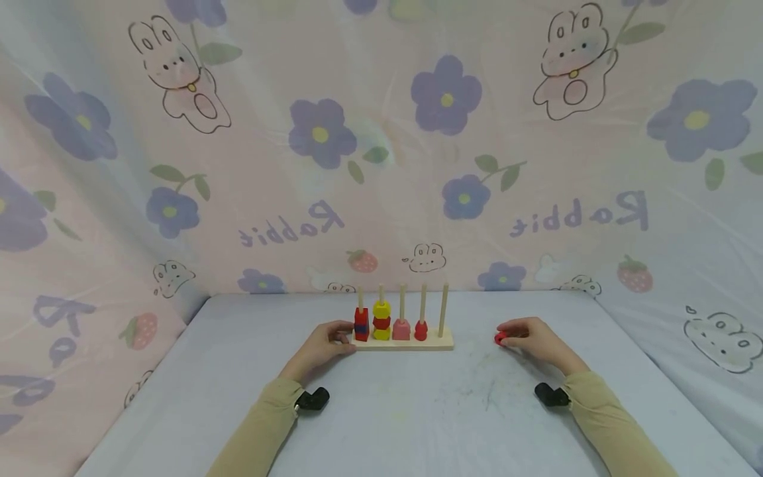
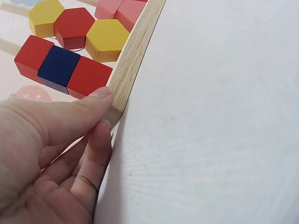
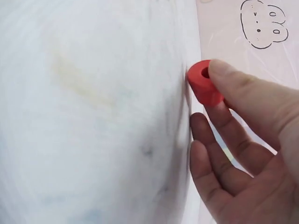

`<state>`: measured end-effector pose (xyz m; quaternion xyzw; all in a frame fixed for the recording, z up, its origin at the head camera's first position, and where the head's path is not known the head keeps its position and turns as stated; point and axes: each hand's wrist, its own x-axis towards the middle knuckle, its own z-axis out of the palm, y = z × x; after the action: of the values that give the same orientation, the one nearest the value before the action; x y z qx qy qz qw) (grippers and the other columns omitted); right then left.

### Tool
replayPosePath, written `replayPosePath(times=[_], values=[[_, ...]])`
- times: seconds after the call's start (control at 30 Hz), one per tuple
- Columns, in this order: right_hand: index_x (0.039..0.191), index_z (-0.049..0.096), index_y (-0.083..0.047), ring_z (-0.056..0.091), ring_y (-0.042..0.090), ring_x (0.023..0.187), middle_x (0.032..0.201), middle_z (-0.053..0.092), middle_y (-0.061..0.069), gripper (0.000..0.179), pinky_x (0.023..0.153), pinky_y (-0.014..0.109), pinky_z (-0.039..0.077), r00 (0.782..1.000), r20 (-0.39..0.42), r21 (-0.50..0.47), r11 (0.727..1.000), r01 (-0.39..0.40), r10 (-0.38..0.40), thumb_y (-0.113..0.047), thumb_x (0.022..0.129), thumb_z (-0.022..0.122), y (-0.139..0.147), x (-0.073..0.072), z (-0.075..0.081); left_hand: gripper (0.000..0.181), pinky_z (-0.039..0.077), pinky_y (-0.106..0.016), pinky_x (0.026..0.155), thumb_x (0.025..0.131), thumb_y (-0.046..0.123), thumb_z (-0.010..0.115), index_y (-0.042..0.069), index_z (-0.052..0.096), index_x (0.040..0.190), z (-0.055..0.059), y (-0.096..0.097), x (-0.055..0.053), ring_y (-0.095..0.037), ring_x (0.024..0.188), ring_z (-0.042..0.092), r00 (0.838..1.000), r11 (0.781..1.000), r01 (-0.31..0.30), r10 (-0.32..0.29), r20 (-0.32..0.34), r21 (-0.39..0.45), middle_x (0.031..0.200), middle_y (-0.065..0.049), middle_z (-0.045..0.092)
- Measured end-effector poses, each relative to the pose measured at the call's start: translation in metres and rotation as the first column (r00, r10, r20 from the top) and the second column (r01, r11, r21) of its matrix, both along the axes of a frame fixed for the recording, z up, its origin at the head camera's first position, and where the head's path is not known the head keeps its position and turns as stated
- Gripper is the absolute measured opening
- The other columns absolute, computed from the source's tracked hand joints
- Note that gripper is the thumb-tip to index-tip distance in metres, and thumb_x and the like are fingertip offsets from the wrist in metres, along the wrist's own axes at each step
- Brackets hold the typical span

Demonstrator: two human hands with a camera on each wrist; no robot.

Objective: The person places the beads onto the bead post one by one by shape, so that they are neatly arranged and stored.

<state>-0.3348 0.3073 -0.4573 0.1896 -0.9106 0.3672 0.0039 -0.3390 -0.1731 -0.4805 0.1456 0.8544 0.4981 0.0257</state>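
Note:
A wooden peg stacker (image 1: 405,345) stands on the table with several upright pegs. My left hand (image 1: 322,343) pinches the left end of its base between thumb and fingers. Red and blue square blocks (image 2: 59,66) fill the leftmost peg's lower part; yellow and red hexagonal blocks (image 2: 74,27) sit on the neighbouring peg. Further right come a pink block (image 1: 401,330) and a small red piece (image 1: 421,330), while the rightmost peg (image 1: 444,311) is bare. Off to the right, my right hand (image 1: 534,341) holds a red block (image 3: 201,84) with a hole, pinched by thumb and forefinger close over the tabletop.
The white-covered table (image 1: 405,411) carries dark smudges right of centre. Behind it hangs a printed curtain (image 1: 381,185) with flowers and rabbits. Black wrist devices sit at the left sleeve (image 1: 262,417) and the right sleeve (image 1: 608,417).

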Motion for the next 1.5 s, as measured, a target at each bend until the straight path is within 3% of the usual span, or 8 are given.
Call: replayPosePath(times=[0.2, 0.6, 0.83, 1.0, 1.2, 1.5], values=[[0.109, 0.069, 0.0, 0.061, 0.02, 0.086, 0.098, 0.068, 0.006, 0.033, 0.073, 0.029, 0.049, 1.0, 0.009, -0.006, 1.0, 0.015, -0.015, -0.016, 0.081, 0.077, -0.004, 0.002, -0.002, 0.05, 0.042, -0.033, 0.08, 0.081, 0.013, 0.077, 0.003, 0.058, 0.126, -0.001, 0.001, 0.003, -0.017, 0.081, 0.055, 1.0, 1.0, 0.008, -0.008, 0.001, 0.01, 0.093, -0.003, 0.063], [0.096, 0.071, -0.005, 0.052, 0.018, 0.079, 0.09, 0.061, 0.002, 0.029, 0.069, 0.031, 0.044, 0.997, -0.072, 0.074, 0.997, 0.007, -0.002, -0.015, 0.072, 0.084, -0.025, 0.003, 0.009, 0.049, 0.043, -0.035, 0.082, 0.082, 0.014, 0.076, 0.008, 0.059, 0.127, -0.002, -0.001, 0.002, -0.018, 0.083, 0.055, 1.0, 1.0, -0.005, 0.005, 0.008, 0.014, 0.093, -0.002, 0.063], [0.097, 0.068, -0.006, 0.056, 0.017, 0.08, 0.093, 0.062, 0.004, 0.027, 0.069, 0.031, 0.047, 0.999, -0.004, 0.066, 0.997, -0.038, 0.039, -0.012, 0.074, 0.082, -0.029, 0.002, 0.008, 0.05, 0.044, -0.033, 0.08, 0.082, 0.015, 0.076, 0.005, 0.058, 0.127, -0.004, -0.002, 0.0, -0.017, 0.083, 0.055, 1.0, 1.0, 0.007, -0.007, -0.009, 0.016, 0.096, -0.002, 0.062], [0.1, 0.067, -0.003, 0.062, 0.019, 0.084, 0.097, 0.064, 0.006, 0.028, 0.072, 0.029, 0.05, 1.0, 0.007, 0.007, 1.0, -0.014, 0.014, -0.008, 0.076, 0.08, -0.036, 0.001, 0.007, 0.049, 0.043, -0.034, 0.082, 0.081, 0.014, 0.077, 0.006, 0.059, 0.126, -0.003, -0.003, 0.001, -0.017, 0.083, 0.055, 1.0, 1.0, -0.005, 0.005, 0.009, 0.021, 0.102, -0.003, 0.063], [0.109, 0.062, 0.003, 0.067, 0.027, 0.089, 0.108, 0.062, 0.019, 0.033, 0.071, 0.03, 0.053, 0.997, -0.071, -0.179, 0.983, -0.031, 0.019, -0.003, 0.08, 0.076, -0.052, 0.001, 0.03, 0.049, 0.043, -0.033, 0.081, 0.082, 0.015, 0.076, 0.007, 0.059, 0.127, 0.0, -0.003, 0.002, -0.018, 0.083, 0.055, 1.0, 1.0, -0.001, 0.001, 0.015, 0.02, 0.1, -0.003, 0.063], [0.116, 0.06, -0.003, 0.064, 0.02, 0.091, 0.11, 0.061, 0.015, 0.041, 0.075, 0.026, 0.052, 0.983, -0.182, -0.342, 0.938, -0.048, -0.016, -0.015, 0.081, 0.078, -0.09, 0.005, 0.08, 0.05, 0.043, -0.034, 0.082, 0.081, 0.014, 0.076, 0.006, 0.058, 0.127, 0.003, 0.0, 0.001, -0.018, 0.083, 0.055, 1.0, 1.0, 0.005, -0.005, 0.009, 0.026, 0.101, -0.004, 0.063]])
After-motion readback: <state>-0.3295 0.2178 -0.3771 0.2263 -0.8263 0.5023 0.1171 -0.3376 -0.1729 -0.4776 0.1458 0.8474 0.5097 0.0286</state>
